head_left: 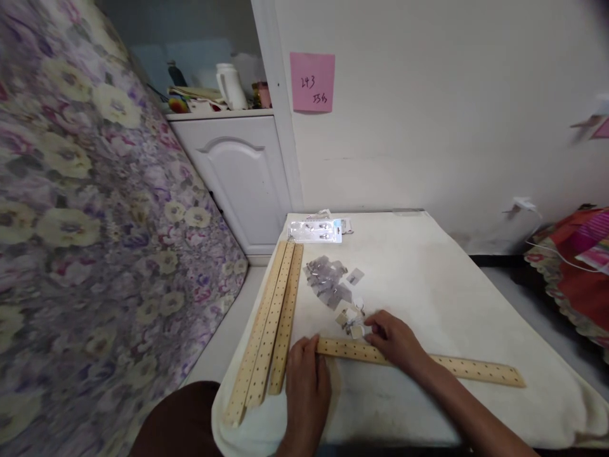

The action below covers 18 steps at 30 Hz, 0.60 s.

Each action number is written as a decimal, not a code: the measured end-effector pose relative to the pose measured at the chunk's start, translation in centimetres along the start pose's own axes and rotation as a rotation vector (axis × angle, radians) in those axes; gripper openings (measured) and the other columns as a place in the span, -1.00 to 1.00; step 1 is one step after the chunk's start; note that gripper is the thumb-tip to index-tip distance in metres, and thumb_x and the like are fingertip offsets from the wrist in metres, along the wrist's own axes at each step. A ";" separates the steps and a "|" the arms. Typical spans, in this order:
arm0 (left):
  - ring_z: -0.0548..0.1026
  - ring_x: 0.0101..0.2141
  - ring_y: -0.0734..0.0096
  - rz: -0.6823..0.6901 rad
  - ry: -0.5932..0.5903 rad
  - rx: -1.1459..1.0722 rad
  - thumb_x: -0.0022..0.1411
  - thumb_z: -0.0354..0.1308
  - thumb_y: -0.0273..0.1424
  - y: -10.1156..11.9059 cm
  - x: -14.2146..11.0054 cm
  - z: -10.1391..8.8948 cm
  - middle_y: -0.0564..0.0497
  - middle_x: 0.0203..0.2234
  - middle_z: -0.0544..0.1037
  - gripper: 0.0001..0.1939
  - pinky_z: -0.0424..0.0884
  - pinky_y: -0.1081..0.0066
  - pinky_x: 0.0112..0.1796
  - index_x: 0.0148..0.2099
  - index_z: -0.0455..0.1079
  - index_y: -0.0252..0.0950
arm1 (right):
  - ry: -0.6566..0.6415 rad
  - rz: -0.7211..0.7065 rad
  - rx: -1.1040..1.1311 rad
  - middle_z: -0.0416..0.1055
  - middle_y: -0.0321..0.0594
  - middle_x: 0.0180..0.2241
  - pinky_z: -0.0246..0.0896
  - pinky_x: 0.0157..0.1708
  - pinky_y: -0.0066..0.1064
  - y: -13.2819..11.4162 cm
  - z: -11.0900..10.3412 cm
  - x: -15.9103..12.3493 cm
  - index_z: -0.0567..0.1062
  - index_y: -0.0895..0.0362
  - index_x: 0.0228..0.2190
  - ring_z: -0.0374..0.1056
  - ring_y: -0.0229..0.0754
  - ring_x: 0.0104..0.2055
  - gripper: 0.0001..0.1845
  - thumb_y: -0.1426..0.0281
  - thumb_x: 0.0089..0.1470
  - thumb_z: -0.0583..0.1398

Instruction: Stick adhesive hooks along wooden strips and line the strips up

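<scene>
A long wooden strip with a row of holes (469,367) lies across the near part of the white table (442,279). My left hand (307,381) rests on its left end with fingers curled down on the wood. My right hand (392,339) lies over the strip a little further right, its fingertips closed at a small heap of little plastic bags with metal parts (354,324). What the fingertips pinch is too small to make out.
Three more perforated wooden strips (273,324) lie side by side along the table's left edge. A pile of grey packets (328,282) and a clear hardware packet (314,230) lie beyond. A flowered mattress (85,209) leans at the left; a white cabinet (238,178) stands behind.
</scene>
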State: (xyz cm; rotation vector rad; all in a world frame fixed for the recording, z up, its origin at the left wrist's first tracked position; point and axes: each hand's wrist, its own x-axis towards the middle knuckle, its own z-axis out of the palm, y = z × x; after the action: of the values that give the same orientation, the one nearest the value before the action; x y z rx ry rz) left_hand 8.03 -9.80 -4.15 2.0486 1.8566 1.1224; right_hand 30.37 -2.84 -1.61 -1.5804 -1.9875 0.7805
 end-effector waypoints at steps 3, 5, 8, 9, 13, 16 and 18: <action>0.24 0.03 0.16 -0.008 -0.005 -0.013 0.27 -0.06 -0.44 0.1 0.0 -0.2 -0.15 -0.03 0.28 -0.64 0.24 0.07 0.03 0.12 0.18 -0.24 | -0.006 0.016 0.012 0.40 -0.33 -0.45 0.11 -0.39 -0.42 -0.1 0.1 0.3 0.48 0.05 -0.27 0.31 -0.21 -0.41 -0.77 0.38 -0.07 0.20; 0.24 0.03 0.17 -0.015 -0.011 -0.020 0.27 -0.06 -0.44 0.1 0.0 -0.2 -0.14 -0.04 0.28 -0.65 0.25 0.09 0.03 0.11 0.19 -0.24 | -0.015 0.018 0.013 0.41 -0.33 -0.46 0.10 -0.38 -0.43 -0.3 0.1 0.5 0.49 0.04 -0.27 0.32 -0.22 -0.40 -0.76 0.40 -0.08 0.22; 0.26 0.02 0.18 -0.012 -0.004 -0.019 0.27 -0.06 -0.44 0.0 0.0 -0.2 -0.14 -0.04 0.29 -0.67 0.27 0.10 0.02 0.09 0.21 -0.24 | -0.040 0.009 0.011 0.41 -0.34 -0.43 0.11 -0.36 -0.43 -0.5 0.1 0.8 0.52 0.01 -0.29 0.33 -0.22 -0.38 -0.76 0.42 -0.10 0.23; 0.27 0.02 0.18 -0.010 0.002 -0.015 0.27 -0.06 -0.44 0.0 0.0 -0.2 -0.14 -0.05 0.30 -0.67 0.27 0.09 0.02 0.08 0.22 -0.24 | -0.048 0.001 0.008 0.41 -0.33 -0.42 0.12 -0.35 -0.43 -0.5 0.1 0.8 0.52 0.01 -0.29 0.33 -0.22 -0.37 -0.75 0.43 -0.10 0.23; 0.29 0.00 0.17 -0.008 0.016 0.010 0.25 -0.03 -0.44 -0.1 0.0 -0.1 -0.14 -0.05 0.31 -0.67 0.30 0.08 0.00 0.06 0.25 -0.23 | -0.056 -0.047 0.001 0.40 -0.33 -0.39 0.13 -0.32 -0.43 -0.5 0.1 0.7 0.52 0.01 -0.27 0.34 -0.22 -0.35 -0.76 0.42 -0.07 0.21; 0.29 0.01 0.15 -0.005 0.019 0.011 0.24 -0.04 -0.45 0.1 0.0 -0.1 -0.15 -0.05 0.32 -0.65 0.30 0.07 0.01 0.08 0.24 -0.23 | -0.049 -0.096 0.016 0.39 -0.31 -0.37 0.14 -0.32 -0.43 -0.5 -0.2 0.5 0.49 0.04 -0.27 0.34 -0.22 -0.34 -0.80 0.41 -0.03 0.18; 0.29 0.01 0.15 -0.008 0.017 0.005 0.24 -0.04 -0.45 0.2 0.1 -0.2 -0.15 -0.05 0.32 -0.65 0.29 0.06 0.01 0.08 0.24 -0.24 | -0.042 -0.119 0.026 0.40 -0.30 -0.36 0.15 -0.33 -0.42 -0.6 -0.5 0.3 0.47 0.06 -0.28 0.34 -0.22 -0.35 -0.81 0.39 -0.01 0.17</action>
State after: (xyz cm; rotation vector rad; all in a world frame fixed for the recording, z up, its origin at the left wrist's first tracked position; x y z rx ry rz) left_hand 8.06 -9.85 -3.90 2.0388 1.8756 1.1377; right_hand 30.23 -2.61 -0.85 -1.4274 -2.0713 0.7955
